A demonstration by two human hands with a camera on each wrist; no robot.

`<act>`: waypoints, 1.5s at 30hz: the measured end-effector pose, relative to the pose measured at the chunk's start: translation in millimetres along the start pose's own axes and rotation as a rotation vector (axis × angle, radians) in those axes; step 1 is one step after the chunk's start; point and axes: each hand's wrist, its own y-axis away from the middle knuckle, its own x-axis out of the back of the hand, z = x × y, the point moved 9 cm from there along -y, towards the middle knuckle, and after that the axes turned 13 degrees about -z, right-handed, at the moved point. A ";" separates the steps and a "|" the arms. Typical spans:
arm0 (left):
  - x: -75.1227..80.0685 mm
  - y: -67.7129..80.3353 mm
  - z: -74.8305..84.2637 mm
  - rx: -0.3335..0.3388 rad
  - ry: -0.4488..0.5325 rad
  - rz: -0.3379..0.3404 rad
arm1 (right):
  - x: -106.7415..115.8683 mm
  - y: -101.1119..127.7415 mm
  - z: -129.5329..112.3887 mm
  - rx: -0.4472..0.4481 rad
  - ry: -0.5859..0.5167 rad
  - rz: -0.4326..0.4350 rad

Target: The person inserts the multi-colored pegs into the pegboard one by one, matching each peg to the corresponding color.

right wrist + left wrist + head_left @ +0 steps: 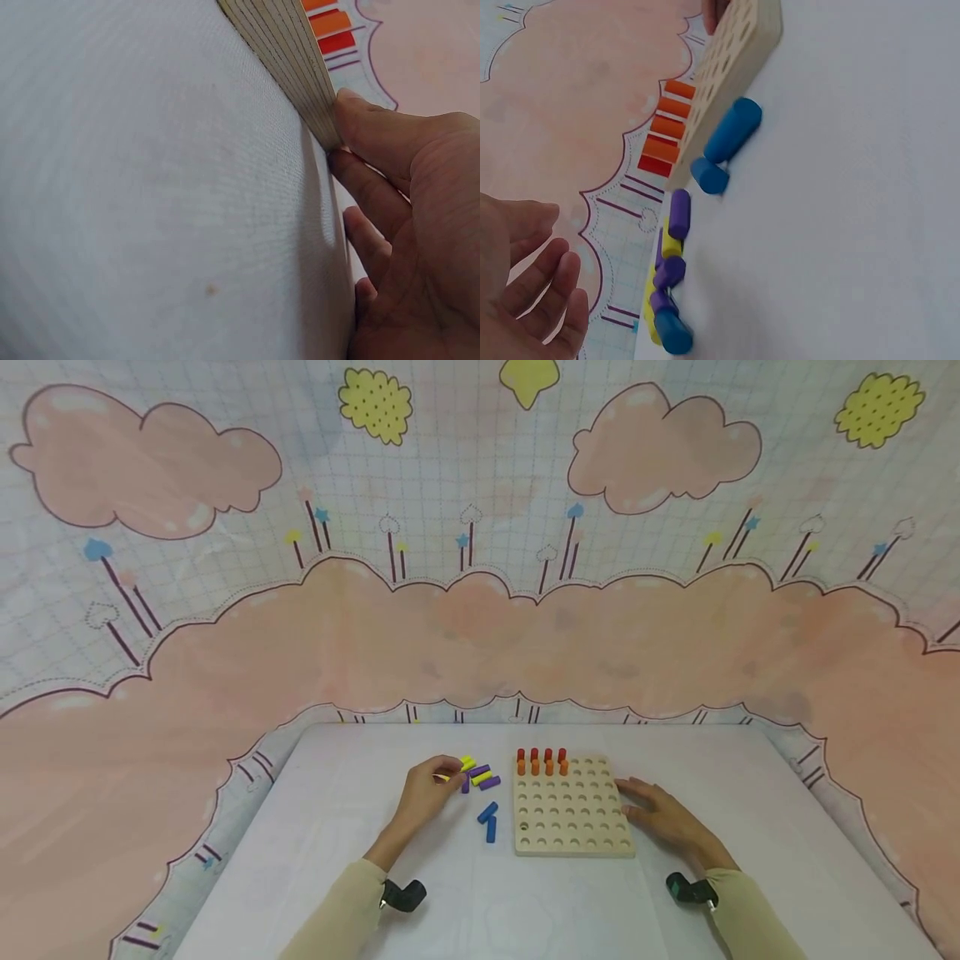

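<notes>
Several loose pegs lie left of the wooden pegboard (573, 810): yellow pegs (482, 777), purple pegs (490, 783) and blue pegs (491, 829). My left hand (431, 789) hovers at the left side of the yellow and purple group, overlapping part of it in the head view. In the left wrist view its fingers (559, 281) are loosely bent and hold nothing. My right hand (663, 814) touches the board's right edge with thumb and forefinger; the other fingers are spread beside it. Red pegs (548, 754) and orange pegs (550, 768) stand in the board's two back rows, at the left.
The white table (360, 827) carries everything and ends at a backdrop (480, 643) printed with clouds. A dark wrist camera (405, 896) sits at the left sleeve, another wrist camera (690, 890) at the right. In the left wrist view a blue peg (673, 334) lies beside the purple ones.
</notes>
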 end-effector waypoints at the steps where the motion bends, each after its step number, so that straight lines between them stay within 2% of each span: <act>1: 0.9 1.7 -3.0 0.010 -0.007 0.001 | 0.0 0.3 -0.2 0.004 0.001 0.000; 4: 3.3 5.9 -11.3 0.039 -0.025 0.007 | 0.2 0.9 -1.4 0.017 0.007 0.004; 11: 9.5 15.3 -26.3 0.055 -0.021 0.035 | -0.9 1.1 -2.9 0.038 0.038 0.007; 17: 9.0 20.0 -46.6 0.118 0.001 0.031 | -1.1 -0.1 -0.8 0.037 0.034 0.012; 22: 7.1 18.7 -58.0 0.176 -0.034 0.021 | -0.5 -1.1 0.5 0.029 0.035 0.015; 26: 4.9 17.2 -61.0 0.210 -0.066 0.008 | -0.3 -2.9 4.0 0.011 0.043 0.016; 36: 0.0 12.5 -63.3 0.236 -0.136 -0.008 | 0.9 -3.6 2.3 0.018 0.031 0.011; 45: 3.3 16.3 -56.3 0.232 -0.154 -0.044 | 0.6 0.4 -3.7 0.017 0.022 -0.001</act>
